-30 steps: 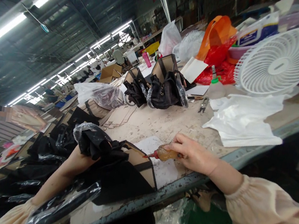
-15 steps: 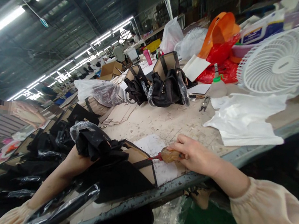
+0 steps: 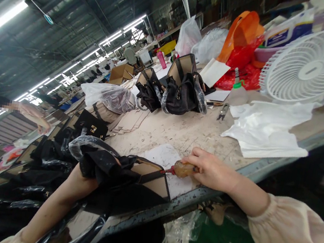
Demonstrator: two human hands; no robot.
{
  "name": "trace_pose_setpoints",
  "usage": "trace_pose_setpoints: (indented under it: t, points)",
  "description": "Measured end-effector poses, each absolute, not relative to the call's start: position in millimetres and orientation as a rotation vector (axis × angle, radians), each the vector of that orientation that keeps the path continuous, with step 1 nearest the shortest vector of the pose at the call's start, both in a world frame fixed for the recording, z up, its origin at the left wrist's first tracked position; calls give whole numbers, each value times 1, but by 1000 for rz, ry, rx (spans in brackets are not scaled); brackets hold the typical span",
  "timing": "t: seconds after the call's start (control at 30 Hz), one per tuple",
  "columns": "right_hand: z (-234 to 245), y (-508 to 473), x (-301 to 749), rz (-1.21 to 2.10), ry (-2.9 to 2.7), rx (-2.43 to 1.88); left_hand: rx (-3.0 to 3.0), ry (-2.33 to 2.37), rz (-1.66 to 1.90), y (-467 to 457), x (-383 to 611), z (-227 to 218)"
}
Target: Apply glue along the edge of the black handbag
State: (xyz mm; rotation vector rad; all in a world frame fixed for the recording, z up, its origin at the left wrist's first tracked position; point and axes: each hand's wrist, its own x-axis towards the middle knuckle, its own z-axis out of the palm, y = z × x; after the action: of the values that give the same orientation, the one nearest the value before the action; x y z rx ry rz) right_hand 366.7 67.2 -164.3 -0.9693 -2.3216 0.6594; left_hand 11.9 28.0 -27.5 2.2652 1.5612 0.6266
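A black handbag with a tan lining lies on its side at the table's front edge. My left hand grips its bunched black fabric, which hides most of the fingers. A plastic-wrapped handle loops over that wrist. My right hand is closed round a small amber squeeze bottle with a red nozzle. The nozzle tip meets the dark strip along the bag's open edge. Under the bag and bottle lies a white paper sheet.
Two black bags stand farther back on the table. A white fan, thread snips, a green-capped bottle and white cloth are on the right. More black bags line the left. A co-worker stands beyond them.
My left hand and the bag's wrapped handle have shifted slightly left, and the bunched fabric has moved. The right hand and bottle have hardly moved. The co-worker's arm has changed position.
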Motion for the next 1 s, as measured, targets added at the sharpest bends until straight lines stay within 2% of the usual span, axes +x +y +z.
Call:
trace_pose_setpoints:
  t: [0.6,1.0]
  points:
    - [-163,67,364,814,-2299,-1100,2329,1332,545,8,36,-14]
    - [-159,62,364,760,-2312,-1190,2338,1354,515,-1,40,-13]
